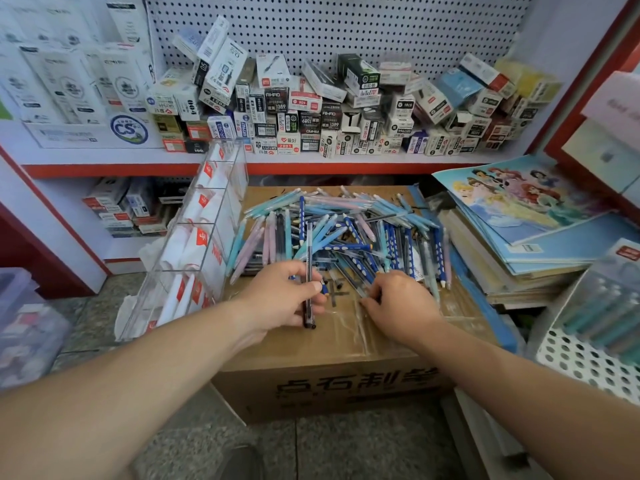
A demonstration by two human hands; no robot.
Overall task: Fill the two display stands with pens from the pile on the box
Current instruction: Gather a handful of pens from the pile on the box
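One dark pen (pixel 309 258) pinched in the left hand (pixel 277 301) could slip, or the right hand (pixel 398 299), grip unclear, scatter the twelve-o'clock pile (pixel 346 230).

Ahead of me a red-edged shelf (pixel 311 169) carries heaped small stationery boxes (pixel 311 112), with white pegboard (pixel 346 26) behind it. Below the shelf's right end I see stacked picture books (pixel 519 216); below its left end, a clear plastic bin (pixel 27 323).
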